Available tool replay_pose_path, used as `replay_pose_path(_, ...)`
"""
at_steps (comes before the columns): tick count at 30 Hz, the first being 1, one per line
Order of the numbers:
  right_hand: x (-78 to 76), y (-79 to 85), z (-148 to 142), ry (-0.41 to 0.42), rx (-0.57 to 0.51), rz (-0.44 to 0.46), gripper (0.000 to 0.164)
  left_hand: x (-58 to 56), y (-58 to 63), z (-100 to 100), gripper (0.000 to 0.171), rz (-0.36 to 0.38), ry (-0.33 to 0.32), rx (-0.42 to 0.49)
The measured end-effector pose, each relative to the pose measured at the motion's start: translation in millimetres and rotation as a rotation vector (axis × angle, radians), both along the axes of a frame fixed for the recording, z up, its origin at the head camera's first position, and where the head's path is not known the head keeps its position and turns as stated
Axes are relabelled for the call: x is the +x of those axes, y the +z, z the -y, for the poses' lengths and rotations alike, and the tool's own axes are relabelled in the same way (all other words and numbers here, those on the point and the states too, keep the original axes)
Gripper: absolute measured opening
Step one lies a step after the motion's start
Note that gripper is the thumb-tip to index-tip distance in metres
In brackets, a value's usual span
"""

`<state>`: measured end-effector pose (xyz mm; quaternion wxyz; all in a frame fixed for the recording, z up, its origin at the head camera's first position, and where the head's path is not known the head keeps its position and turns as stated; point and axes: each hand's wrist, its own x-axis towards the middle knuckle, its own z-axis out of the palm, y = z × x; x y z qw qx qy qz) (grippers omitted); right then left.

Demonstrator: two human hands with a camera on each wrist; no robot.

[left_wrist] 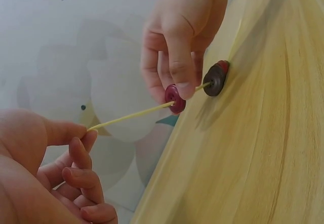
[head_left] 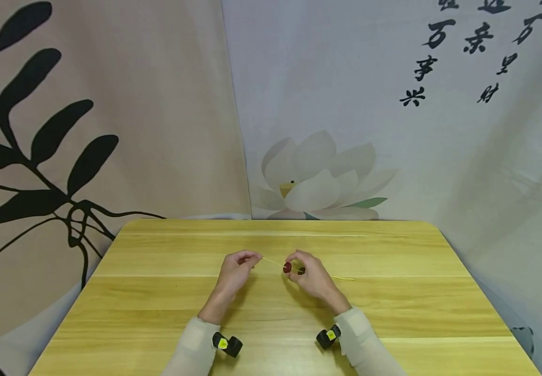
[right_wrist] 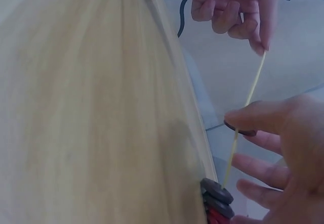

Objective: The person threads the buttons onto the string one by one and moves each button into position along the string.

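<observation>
The fingertips of my left hand (head_left: 236,272) pinch one end of a yellow string (left_wrist: 131,116), which runs taut toward the right. My right hand (head_left: 316,278) pinches a dark red round button (left_wrist: 172,93) between thumb and finger; the string passes through it. Farther along the string, beneath the right hand, hang dark brown buttons (right_wrist: 217,189) with red ones (right_wrist: 216,217) behind them, partly cut off in the right wrist view. A loose tail of string shows past the right wrist in the head view.
Both hands are above a light wooden table (head_left: 158,313). Behind it hangs a pale backdrop (head_left: 327,78) printed with leaves, a lotus and dark characters. A black wrist camera (head_left: 227,344) is on the left sleeve and another wrist camera (head_left: 328,337) on the right.
</observation>
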<state>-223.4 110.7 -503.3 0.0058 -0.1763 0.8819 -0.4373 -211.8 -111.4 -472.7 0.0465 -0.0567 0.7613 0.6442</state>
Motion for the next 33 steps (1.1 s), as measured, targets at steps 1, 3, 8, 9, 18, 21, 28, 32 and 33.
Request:
replay_pose_path(1, 0.0, -0.4, 0, 0.001, 0.0, 0.0, 0.027, 0.1, 0.2, 0, 0.023, -0.001, 0.001, 0.001)
replay_pose_path(3, 0.0, -0.9, 0, 0.002, -0.001, 0.002, 0.027, 0.0, 0.4, 1, 0.023, -0.004, 0.002, 0.001)
replay_pose_path(8, -0.1, -1.8, -1, 0.008, -0.004, 0.01, 0.028, -0.1, -0.6, 1, 0.024, -0.007, 0.001, -0.003)
replay_pose_path(9, -0.1, -2.1, -1, 0.008, -0.003, 0.01, 0.028, -0.2, -0.9, 1, 0.023, -0.007, 0.003, -0.005)
replay_pose_path(18, -1.5, -7.0, -6, 0.004, 0.031, 0.012, 0.027, 0.2, -2.7, 4, 0.022, -0.004, 0.007, -0.012)
replay_pose_path(21, -1.7, -7.5, -8, 0.016, 0.039, 0.016, 0.028, -0.2, -3.9, 4, 0.022, 0.002, 0.021, -0.015)
replay_pose_path(28, -2.2, -8.9, -12, 0.043, 0.049, 0.027, 0.029, -1.3, -10.0, 6, 0.023, 0.003, 0.032, -0.035)
replay_pose_path(32, -1.0, -8.3, -14, 0.042, 0.043, 0.035, 0.028, -2.6, -14.4, 8, 0.023, 0.025, 0.036, -0.049)
replay_pose_path(33, -0.9, -8.0, -15, 0.042, 0.044, 0.039, 0.028, -3.0, -15.3, 9, 0.023, 0.03, 0.039, -0.051)
